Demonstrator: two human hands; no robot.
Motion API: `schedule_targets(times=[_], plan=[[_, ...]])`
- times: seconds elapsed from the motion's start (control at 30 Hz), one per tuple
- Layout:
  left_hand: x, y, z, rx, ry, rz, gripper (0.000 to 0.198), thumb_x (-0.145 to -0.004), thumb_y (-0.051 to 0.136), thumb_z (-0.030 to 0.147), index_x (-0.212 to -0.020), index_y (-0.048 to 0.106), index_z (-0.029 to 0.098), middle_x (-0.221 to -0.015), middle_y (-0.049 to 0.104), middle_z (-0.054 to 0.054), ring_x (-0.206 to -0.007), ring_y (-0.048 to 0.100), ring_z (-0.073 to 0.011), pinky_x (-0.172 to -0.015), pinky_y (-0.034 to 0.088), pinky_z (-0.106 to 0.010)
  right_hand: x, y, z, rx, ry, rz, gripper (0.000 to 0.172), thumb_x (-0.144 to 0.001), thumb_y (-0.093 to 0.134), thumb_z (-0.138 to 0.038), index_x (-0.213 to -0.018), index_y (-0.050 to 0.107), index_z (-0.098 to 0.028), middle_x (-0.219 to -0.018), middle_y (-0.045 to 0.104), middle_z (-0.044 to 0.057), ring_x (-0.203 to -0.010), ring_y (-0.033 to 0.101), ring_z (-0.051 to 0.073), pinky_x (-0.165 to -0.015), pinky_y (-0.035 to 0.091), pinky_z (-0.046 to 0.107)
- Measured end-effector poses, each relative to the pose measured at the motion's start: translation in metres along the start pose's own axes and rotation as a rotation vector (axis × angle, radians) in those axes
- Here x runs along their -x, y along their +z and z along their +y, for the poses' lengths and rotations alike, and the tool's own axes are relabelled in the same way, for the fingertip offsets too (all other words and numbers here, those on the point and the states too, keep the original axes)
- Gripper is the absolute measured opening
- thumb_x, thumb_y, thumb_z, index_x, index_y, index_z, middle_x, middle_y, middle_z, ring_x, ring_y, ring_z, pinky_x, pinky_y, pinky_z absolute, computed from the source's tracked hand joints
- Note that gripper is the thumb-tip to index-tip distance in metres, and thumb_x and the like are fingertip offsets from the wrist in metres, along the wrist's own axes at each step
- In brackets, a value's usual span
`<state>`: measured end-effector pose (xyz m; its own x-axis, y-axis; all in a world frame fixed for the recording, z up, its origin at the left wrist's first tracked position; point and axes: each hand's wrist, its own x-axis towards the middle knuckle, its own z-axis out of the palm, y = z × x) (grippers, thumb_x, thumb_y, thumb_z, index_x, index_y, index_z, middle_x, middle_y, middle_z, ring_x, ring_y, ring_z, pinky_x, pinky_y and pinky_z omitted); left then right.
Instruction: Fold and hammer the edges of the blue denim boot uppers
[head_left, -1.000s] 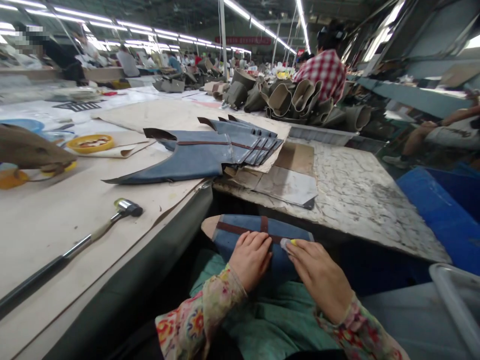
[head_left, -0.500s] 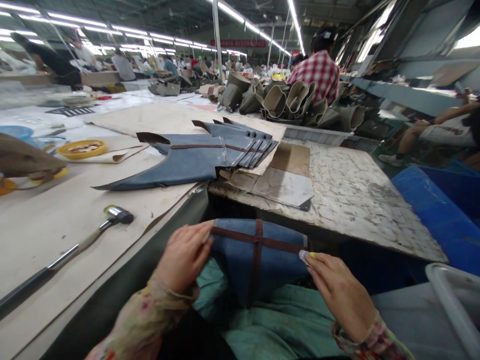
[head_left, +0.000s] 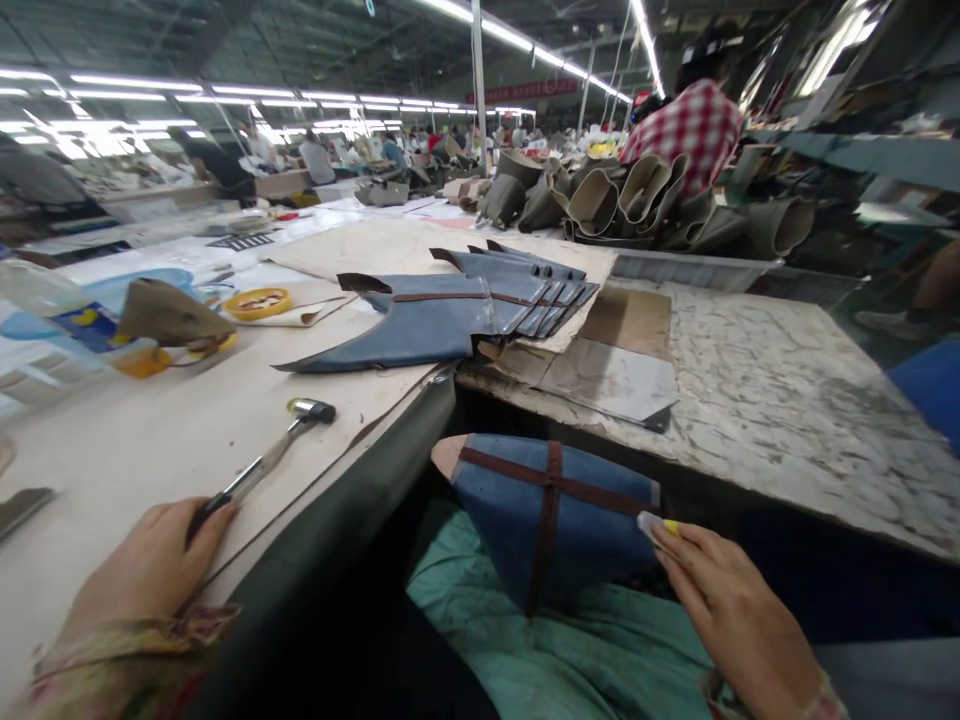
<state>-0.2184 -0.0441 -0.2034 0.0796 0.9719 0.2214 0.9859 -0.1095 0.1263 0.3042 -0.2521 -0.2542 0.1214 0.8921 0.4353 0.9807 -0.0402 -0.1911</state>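
My left hand [head_left: 146,560] has its fingers wrapped around the dark handle end of a hammer [head_left: 259,468], which lies on the paper-covered table with its head pointing away. A blue leather piece [head_left: 502,525] with crossed brown strips rests above my lap, its tan left end showing. At its right edge, my right hand [head_left: 731,590] grips it between thumb and fingers, with white and yellow wrapping on the fingertips. The underside of the leather is hidden.
A fanned stack of blue leather pieces [head_left: 442,320] lies ahead on the table [head_left: 225,425]. Behind it are several olive boot shafts [head_left: 600,200] in a crate. A yellow dish [head_left: 257,304] stands left, a scuffed board [head_left: 750,380] right. A person in a checked shirt [head_left: 686,135] works beyond.
My left hand has let go of the blue leather's left end and moved left to take hold of the hammer handle. My right hand stays on the leather. The view has swung left.
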Motion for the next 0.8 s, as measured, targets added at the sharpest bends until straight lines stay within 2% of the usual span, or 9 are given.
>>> schedule_targets(times=[0.07,0.13,0.23,0.33,0.4,0.5,0.6,0.7,0.8], plan=[[0.009,-0.013,0.038,0.105,-0.056,-0.169,0.036,-0.079,0.042,0.048,-0.086,0.059,0.017,-0.083,0.062,-0.003,-0.083,0.057,-0.0213,-0.080,0.043,-0.034,0.000,0.000,-0.001,-0.003,-0.006,0.003,0.041,-0.091,0.031,-0.045,-0.111,0.058,-0.021,-0.105,0.059,0.007,-0.098,0.053,0.021,-0.085,0.045,0.036],[0.023,-0.018,0.081,0.314,-0.100,-0.313,0.036,-0.079,0.039,0.051,-0.087,0.055,0.020,-0.076,0.060,0.001,-0.075,0.057,-0.0183,-0.071,0.045,-0.029,0.000,0.000,-0.002,-0.003,-0.010,0.005,0.041,-0.091,0.032,-0.044,-0.111,0.059,-0.020,-0.104,0.059,0.007,-0.098,0.053,0.021,-0.085,0.045,0.036],[0.048,-0.009,0.141,0.665,-0.045,-0.588,0.047,-0.079,0.033,0.062,-0.083,0.051,0.019,-0.063,0.051,0.002,-0.051,0.045,-0.0113,-0.045,0.037,-0.021,0.000,0.001,-0.005,-0.008,0.003,0.005,0.040,-0.092,0.032,-0.042,-0.110,0.059,-0.020,-0.104,0.059,0.007,-0.097,0.053,0.021,-0.085,0.045,0.036],[0.064,0.004,0.185,0.861,0.047,-0.836,0.047,-0.078,0.037,0.063,-0.077,0.049,0.017,-0.059,0.045,0.003,-0.045,0.035,-0.0074,-0.038,0.026,-0.018,0.001,0.001,-0.007,-0.014,0.014,0.006,0.039,-0.092,0.031,-0.042,-0.112,0.058,-0.020,-0.103,0.059,0.007,-0.098,0.053,0.020,-0.085,0.045,0.035],[0.068,0.006,0.204,0.956,0.088,-0.868,0.045,-0.080,0.038,0.061,-0.076,0.048,0.017,-0.058,0.043,0.003,-0.045,0.032,-0.0068,-0.037,0.024,-0.018,0.002,0.000,-0.009,-0.016,0.015,0.007,0.039,-0.092,0.032,-0.041,-0.112,0.057,-0.019,-0.103,0.059,0.007,-0.098,0.053,0.020,-0.085,0.045,0.035],[0.066,0.004,0.221,1.038,0.151,-0.767,0.042,-0.084,0.035,0.056,-0.086,0.049,0.017,-0.057,0.039,0.004,-0.046,0.033,-0.0076,-0.041,0.027,-0.018,0.002,0.000,-0.010,-0.018,0.027,0.009,0.039,-0.092,0.032,-0.040,-0.112,0.057,-0.019,-0.103,0.059,0.007,-0.097,0.053,0.020,-0.085,0.044,0.035],[0.061,0.013,0.226,0.880,0.287,-0.682,0.035,-0.088,0.032,0.048,-0.088,0.049,0.017,-0.061,0.043,0.003,-0.054,0.041,-0.0100,-0.052,0.034,-0.021,0.003,0.000,-0.010,-0.022,0.031,0.011,0.038,-0.092,0.032,-0.040,-0.113,0.057,-0.019,-0.103,0.059,0.007,-0.098,0.053,0.020,-0.085,0.045,0.035],[0.057,0.029,0.229,0.636,0.423,-0.751,0.032,-0.088,0.031,0.044,-0.077,0.047,0.018,-0.062,0.045,0.002,-0.057,0.043,-0.0112,-0.056,0.035,-0.023,0.003,0.001,-0.009,-0.025,0.030,0.014,0.038,-0.092,0.033,-0.040,-0.114,0.056,-0.020,-0.103,0.059,0.007,-0.098,0.053,0.020,-0.084,0.045,0.034],[0.054,0.030,0.232,0.660,0.457,-0.774,0.033,-0.088,0.030,0.044,-0.077,0.047,0.019,-0.064,0.045,0.002,-0.059,0.043,-0.0110,-0.057,0.035,-0.022,0.004,0.001,-0.009,-0.025,0.033,0.015,0.037,-0.092,0.033,-0.040,-0.113,0.057,-0.020,-0.102,0.059,0.007,-0.097,0.054,0.020,-0.083,0.046,0.034]])
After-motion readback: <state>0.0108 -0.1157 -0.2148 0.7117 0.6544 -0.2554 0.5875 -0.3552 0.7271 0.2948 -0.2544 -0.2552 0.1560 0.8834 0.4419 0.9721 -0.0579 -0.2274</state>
